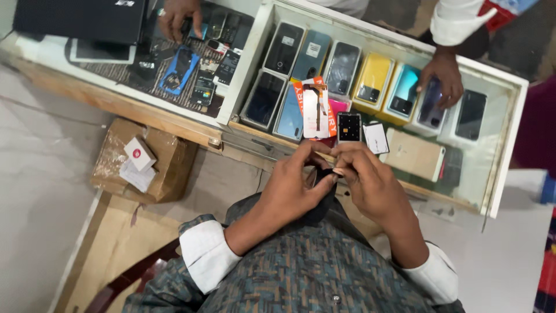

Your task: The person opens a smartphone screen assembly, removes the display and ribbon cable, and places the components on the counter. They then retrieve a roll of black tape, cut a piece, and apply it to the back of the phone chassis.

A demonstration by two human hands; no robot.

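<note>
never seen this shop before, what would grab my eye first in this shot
The glass display case across the top, packed with rows of phones, a yellow one brightest at its middle. Below it, the left hand and right hand meet over a small dark part, hard to make out. Another person's hand rests on the glass at upper right.

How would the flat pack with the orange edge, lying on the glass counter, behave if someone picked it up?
The flat pack looks thin and card-backed, so probably light and slightly bendy. It lies flat on the glass counter, so it likely slides when pushed. Its dark strip part may be fragile.
</note>
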